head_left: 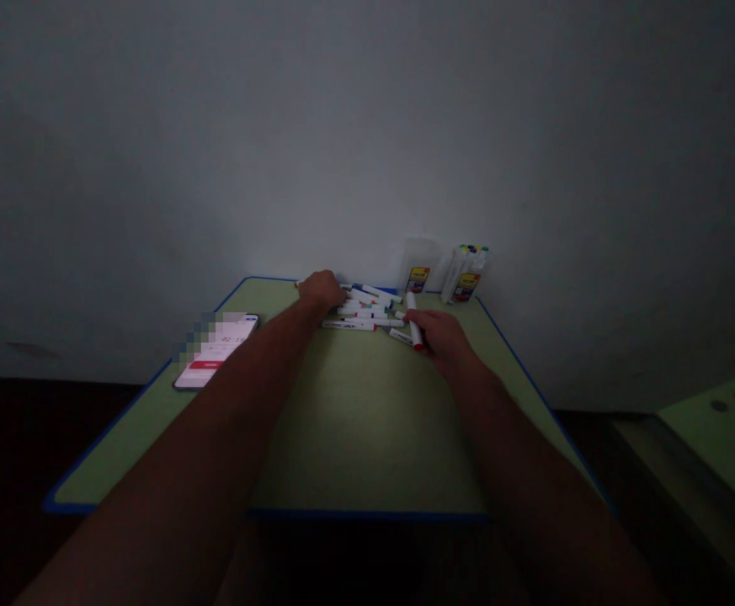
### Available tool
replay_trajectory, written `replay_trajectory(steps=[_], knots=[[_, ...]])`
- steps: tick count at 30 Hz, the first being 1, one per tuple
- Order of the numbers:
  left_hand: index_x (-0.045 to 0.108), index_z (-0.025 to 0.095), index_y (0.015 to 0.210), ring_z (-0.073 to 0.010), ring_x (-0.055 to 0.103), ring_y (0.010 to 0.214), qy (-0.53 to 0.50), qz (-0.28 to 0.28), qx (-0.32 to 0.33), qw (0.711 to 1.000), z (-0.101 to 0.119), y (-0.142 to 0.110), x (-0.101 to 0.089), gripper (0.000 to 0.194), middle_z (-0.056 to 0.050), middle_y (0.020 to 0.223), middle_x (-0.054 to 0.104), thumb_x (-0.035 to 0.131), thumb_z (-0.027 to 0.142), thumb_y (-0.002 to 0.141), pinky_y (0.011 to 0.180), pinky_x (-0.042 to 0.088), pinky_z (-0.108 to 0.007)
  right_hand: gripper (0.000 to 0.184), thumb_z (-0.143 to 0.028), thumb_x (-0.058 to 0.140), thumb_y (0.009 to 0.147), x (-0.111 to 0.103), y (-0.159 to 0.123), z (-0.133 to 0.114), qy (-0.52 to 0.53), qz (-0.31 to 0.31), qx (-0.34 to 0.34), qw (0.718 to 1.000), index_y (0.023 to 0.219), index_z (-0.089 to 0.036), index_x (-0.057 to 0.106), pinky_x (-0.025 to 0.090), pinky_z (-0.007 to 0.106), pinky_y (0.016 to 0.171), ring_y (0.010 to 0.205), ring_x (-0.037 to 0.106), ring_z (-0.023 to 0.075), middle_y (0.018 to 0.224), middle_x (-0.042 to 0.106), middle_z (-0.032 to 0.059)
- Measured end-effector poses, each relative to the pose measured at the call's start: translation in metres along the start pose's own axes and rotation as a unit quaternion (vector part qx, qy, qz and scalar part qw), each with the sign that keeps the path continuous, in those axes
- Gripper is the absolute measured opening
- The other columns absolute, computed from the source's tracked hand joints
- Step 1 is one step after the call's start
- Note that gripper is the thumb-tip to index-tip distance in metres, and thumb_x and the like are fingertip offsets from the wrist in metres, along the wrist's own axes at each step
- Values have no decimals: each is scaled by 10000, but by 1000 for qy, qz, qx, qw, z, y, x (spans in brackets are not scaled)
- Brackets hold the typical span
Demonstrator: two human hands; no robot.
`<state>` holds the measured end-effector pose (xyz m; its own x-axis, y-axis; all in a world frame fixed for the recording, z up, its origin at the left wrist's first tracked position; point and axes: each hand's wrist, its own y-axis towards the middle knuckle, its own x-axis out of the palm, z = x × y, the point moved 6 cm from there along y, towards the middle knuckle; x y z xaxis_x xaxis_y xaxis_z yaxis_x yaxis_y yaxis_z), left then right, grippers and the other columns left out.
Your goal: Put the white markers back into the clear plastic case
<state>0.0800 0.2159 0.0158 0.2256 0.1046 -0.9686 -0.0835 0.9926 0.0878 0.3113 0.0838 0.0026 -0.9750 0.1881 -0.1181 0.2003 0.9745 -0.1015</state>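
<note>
Head view: left on the tabletop [354, 438] lies a phone [228, 347]. Next, my left hand [321, 289] is at the pens [355, 326]; I can't tell if its fingers are open. Many pens lie in a messy bunch, white with bits of red, blue and green, so lots seem left. My right hand's [444, 337] fingers are clamped on a red-ended pen [413, 318]. Behind it, I can't see pens inside the clear box [418, 278]. Farthest right, the pen-filled box [466, 282] looks done.
</note>
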Motion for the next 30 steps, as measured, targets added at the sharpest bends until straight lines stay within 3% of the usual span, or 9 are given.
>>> replay_trajectory(steps=[6,9,11,12,16,19,22,25,30], knots=[[730,115,1058,-372,680,1052,-32,44,16,998,-3,1,-3,429,-237,1111,723,753,382,723,847,539,-440,179,-333,683,733,0,1,0,-17,0,-4,1000,763,-156,699,320,202,349,394,440,82,509,531,-45],[729,163,982,-325,671,1075,-146,97,14,984,-2,-7,-18,267,-180,1090,734,705,298,753,914,510,-427,174,-335,683,743,1,2,0,-22,0,-9,1000,728,-161,683,324,203,348,391,442,83,499,520,-46],[712,173,886,-272,690,1001,-321,62,-36,944,-5,-17,-20,169,-131,981,742,705,250,737,882,524,-364,181,-334,690,743,1,1,0,-27,3,-11,1000,690,-163,663,324,203,347,390,443,82,492,514,-45],[696,166,865,-253,700,929,-431,5,-79,899,-7,-24,-15,145,-117,907,734,695,234,737,834,540,-348,185,-332,695,741,1,1,0,-31,5,-12,999,677,-163,656,322,204,346,387,440,80,487,510,-46],[657,151,873,-164,643,610,-530,-88,-114,836,-12,-63,-12,148,-72,685,651,598,266,801,614,553,-280,167,-314,697,745,2,-3,-4,-36,6,-14,999,694,-159,661,294,205,329,364,418,76,459,481,-60],[661,160,846,-124,586,551,-613,-158,-137,762,-20,-94,-2,118,-64,666,632,588,228,784,559,527,-234,155,-305,696,752,3,-6,-6,-30,4,-9,1000,729,-156,667,283,201,327,360,424,72,462,480,-65],[670,156,816,-101,548,520,-659,-195,-163,707,-28,-118,7,133,-57,625,608,542,189,824,518,502,-199,156,-304,698,760,5,-8,-6,-26,-2,-15,1000,737,-152,669,294,198,333,363,426,69,466,478,-66],[667,157,799,-100,538,519,-695,-191,-171,671,-32,-130,8,177,-61,613,601,510,202,869,498,495,-190,162,-306,699,766,8,-8,-5,-33,-11,-22,999,739,-149,671,296,200,334,361,421,71,463,474,-63],[637,149,758,-79,505,486,-713,-195,-181,649,-33,-139,4,203,-55,594,584,486,185,888,447,449,-159,156,-296,695,777,10,-9,-5,-51,-10,-36,998,746,-143,679,299,202,342,371,424,71,481,497,-48]])
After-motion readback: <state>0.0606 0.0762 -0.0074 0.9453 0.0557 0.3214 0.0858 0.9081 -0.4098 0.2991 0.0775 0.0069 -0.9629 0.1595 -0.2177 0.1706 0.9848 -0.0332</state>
